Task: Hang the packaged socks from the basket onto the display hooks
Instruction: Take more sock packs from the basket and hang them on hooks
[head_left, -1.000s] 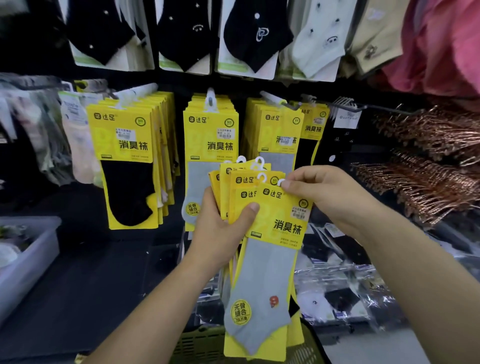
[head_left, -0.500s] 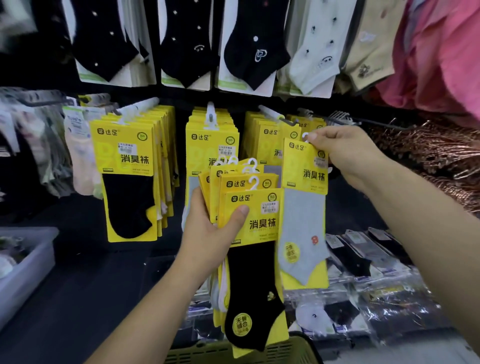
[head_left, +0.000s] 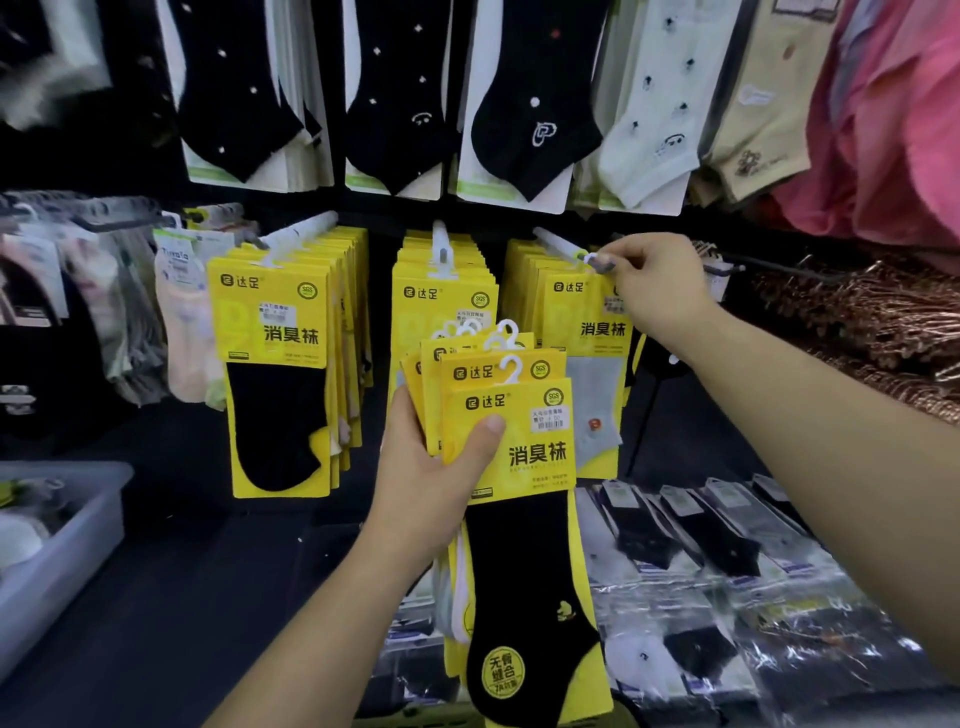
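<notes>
1. Dark display wall (head_left: 382, 210) carries hung sock packs (head_left: 270, 332) on white hooks.
2. Left hand (head_left: 431, 467) grips a fanned stack (head_left: 519, 447), near centre.
3. Right hand (head_left: 654, 286) pinches the grey-sock pack (head_left: 587, 332) by its hanger at the right hook (head_left: 556, 243), at the tip.

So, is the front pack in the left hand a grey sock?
No, the front pack in the left hand shows a black sock.

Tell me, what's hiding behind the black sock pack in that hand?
More yellow packs are stacked behind the black sock pack in the left hand, white hangers peeking out. How many, and most sock colours, are covered.
</notes>
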